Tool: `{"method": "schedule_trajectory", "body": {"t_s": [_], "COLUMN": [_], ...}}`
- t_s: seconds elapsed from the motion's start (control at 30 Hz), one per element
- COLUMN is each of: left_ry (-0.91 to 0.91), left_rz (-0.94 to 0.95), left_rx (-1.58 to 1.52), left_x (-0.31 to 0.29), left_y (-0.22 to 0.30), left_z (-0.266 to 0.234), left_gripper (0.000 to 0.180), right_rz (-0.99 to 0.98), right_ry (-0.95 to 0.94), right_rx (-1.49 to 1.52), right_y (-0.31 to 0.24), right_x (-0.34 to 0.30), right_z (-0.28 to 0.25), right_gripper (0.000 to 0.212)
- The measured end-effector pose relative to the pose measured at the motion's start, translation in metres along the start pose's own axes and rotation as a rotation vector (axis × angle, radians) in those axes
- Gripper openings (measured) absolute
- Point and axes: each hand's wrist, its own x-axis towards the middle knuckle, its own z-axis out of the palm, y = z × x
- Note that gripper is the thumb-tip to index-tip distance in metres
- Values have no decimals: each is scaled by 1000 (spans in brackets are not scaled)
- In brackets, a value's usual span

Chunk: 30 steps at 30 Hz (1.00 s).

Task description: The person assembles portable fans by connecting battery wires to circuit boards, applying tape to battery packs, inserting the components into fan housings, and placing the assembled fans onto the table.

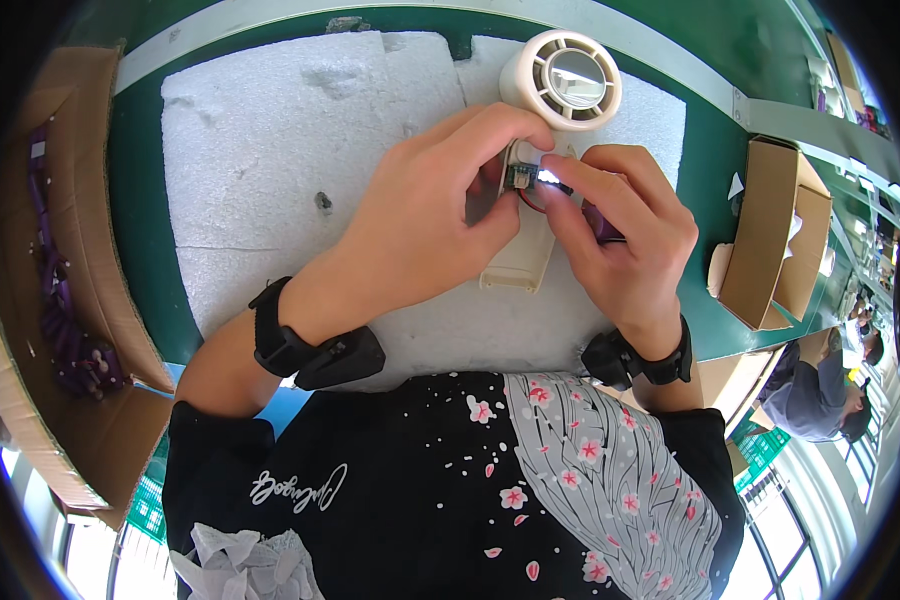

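The left hand (pixel 425 200) gripped the top of the cream housing (pixel 518 265) between thumb and forefinger; the right hand (pixel 630 215) had its thumb and forefinger close together beside the small circuit board (pixel 518 178), though whether they held it could not be told. The board sat between both hands, over white foam (pixel 260 150), a white light (pixel 548 176) glowing at its side. A careless tug could have strained the red wire (pixel 532 203) (thin, and curving just below), and a slip might have knocked the round fan head (pixel 562 80) just beyond. Bare foam left room leftward; rightward its edge lay nearer, then green tabletop (pixel 712 190) and an open carton (pixel 760 235).
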Motion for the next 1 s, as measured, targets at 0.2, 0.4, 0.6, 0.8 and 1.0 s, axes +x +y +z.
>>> {"method": "schedule_trajectory", "body": {"t_s": [0.2,0.4,0.6,0.8,1.0], "left_ry": [-12,-21,31,-31,-78], "left_rz": [-7,5,100,83,59], "left_rx": [-21,-92,-46,73,73], "left_x": [1,4,3,3,7], "left_y": [-1,-4,-3,1,0], "left_z": [-1,-5,-4,-5,-11], "left_gripper": [42,42,42,41,41], "right_rz": [-14,19,188,334,476], "right_ry": [7,-8,43,-57,-472], "right_rx": [-18,-46,76,130,268], "right_y": [1,-3,-5,-5,-5], "right_x": [1,5,4,5,19], "right_z": [1,1,2,-7,-39], "right_gripper": [25,22,20,23,28]}}
